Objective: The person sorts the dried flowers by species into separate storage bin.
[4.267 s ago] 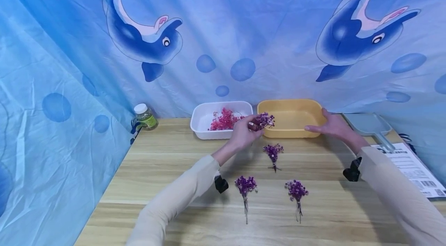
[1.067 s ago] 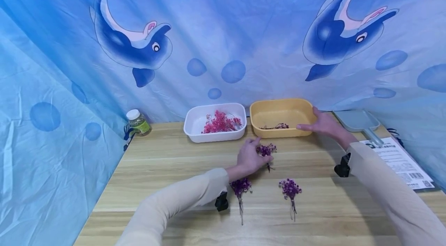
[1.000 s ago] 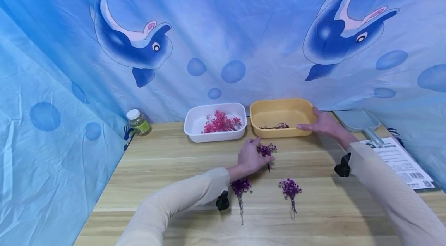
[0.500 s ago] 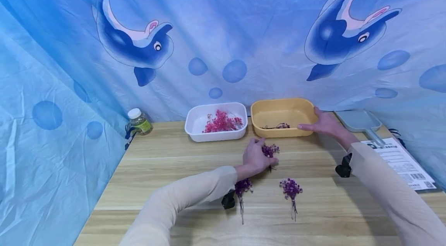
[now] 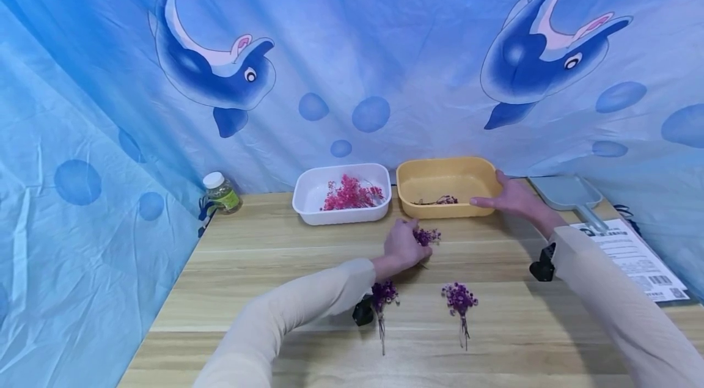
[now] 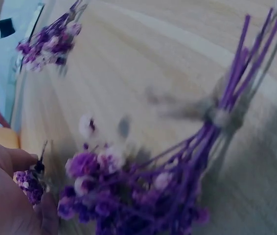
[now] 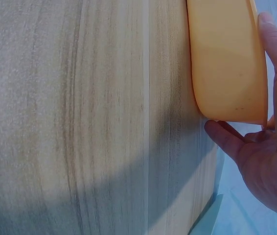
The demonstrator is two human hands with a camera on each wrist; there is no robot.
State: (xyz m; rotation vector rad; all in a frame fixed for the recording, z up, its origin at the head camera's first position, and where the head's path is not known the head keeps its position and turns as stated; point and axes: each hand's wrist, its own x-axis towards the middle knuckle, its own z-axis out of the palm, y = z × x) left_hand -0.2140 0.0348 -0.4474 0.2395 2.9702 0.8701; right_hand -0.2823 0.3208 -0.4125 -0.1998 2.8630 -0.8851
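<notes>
My left hand [image 5: 404,245] pinches a small bunch of purple dried flowers [image 5: 428,236] between thumb and fingers, low over the table in front of the yellow tray [image 5: 448,211]. Part of its stems is hidden by the hand. My right hand [image 5: 514,195] grips the tray's right end, the thumb along its front wall and fingers behind. Inside the tray lies another dark purple bunch [image 5: 447,199]. Two more lie nearer on the table: one purple bunch [image 5: 384,293] beside the left wrist, looming large in the left wrist view, and a second purple bunch [image 5: 459,297] to its right.
Left of the yellow tray stands a white tray [image 5: 341,215] with pink dried flowers [image 5: 352,192]. A lidded jar [image 5: 222,192] sits at the back left corner. A grey dustpan [image 5: 569,191] and printed sheets [image 5: 632,259] lie at the right. A dolphin curtain hangs behind.
One purple bunch went from my left hand into the yellow tray. The left hand then came down to the bunch in front and now holds it, shifted slightly. The right hand stays on the tray.
</notes>
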